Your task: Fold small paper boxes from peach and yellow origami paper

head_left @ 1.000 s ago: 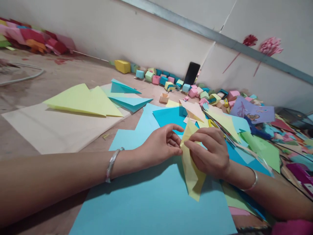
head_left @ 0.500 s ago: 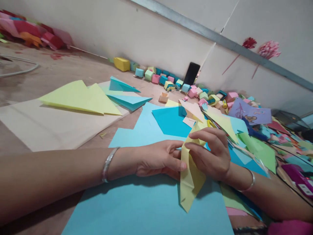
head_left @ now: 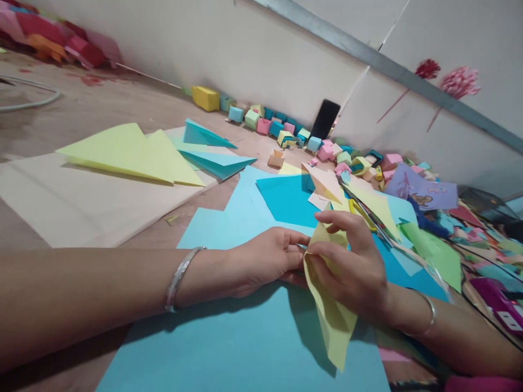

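Observation:
Between my hands is a folded piece of yellow paper (head_left: 333, 321), creased lengthwise, its pointed lower end hanging over a large light-blue sheet (head_left: 229, 343). My left hand (head_left: 272, 258) pinches its left edge, with some fingertips hidden behind the paper. My right hand (head_left: 351, 261) grips the same paper from the right, thumb and index finger pressed at the fold and another finger raised above. Just beyond my right hand lie yellow-handled scissors (head_left: 362, 215), partly covered.
Folded yellow paper (head_left: 122, 155) and folded blue pieces (head_left: 223, 163) lie left on a pale sheet (head_left: 93, 218). Small paper boxes (head_left: 253, 118) line the wall beside a leaning phone (head_left: 324, 120). Paper scraps, a green sheet (head_left: 435, 250) and a magenta device (head_left: 494, 299) crowd the right.
The yellow paper has turned, its lower tip swinging right. My left thumb has moved off its front face, and my right fingers now pinch the fold near the left fingertips.

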Motion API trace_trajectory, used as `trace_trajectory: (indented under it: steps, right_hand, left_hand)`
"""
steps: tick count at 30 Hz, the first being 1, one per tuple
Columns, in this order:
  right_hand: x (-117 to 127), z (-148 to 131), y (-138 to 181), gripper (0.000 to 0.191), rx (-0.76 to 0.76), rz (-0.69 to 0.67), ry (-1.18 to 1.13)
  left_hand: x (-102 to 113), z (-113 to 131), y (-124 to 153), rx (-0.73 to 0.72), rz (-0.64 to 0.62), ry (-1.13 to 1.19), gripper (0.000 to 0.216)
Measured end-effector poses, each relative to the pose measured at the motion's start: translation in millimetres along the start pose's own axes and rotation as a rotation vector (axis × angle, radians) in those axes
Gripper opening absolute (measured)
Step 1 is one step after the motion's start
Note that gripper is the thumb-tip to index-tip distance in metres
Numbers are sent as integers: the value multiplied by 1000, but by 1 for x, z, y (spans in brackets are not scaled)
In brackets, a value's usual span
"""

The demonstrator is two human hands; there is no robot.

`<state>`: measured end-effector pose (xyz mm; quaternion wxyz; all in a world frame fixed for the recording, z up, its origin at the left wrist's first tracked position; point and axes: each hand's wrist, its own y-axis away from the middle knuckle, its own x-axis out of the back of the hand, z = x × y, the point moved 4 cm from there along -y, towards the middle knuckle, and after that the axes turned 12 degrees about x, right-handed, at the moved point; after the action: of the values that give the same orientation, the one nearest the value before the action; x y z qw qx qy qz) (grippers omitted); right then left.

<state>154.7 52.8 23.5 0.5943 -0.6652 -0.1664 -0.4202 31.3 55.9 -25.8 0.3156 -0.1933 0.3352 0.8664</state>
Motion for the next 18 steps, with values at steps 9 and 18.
trace_trajectory:
  steps: [9, 18]
  right_hand:
    - [4, 13, 2, 20, -37, 134, -160]
    - [0, 17, 6, 15, -135, 235, -173]
  left_hand:
    - [-2, 1, 4, -40, -187, -21, 38]
    - [-7, -2, 3, -89, -92, -158, 43]
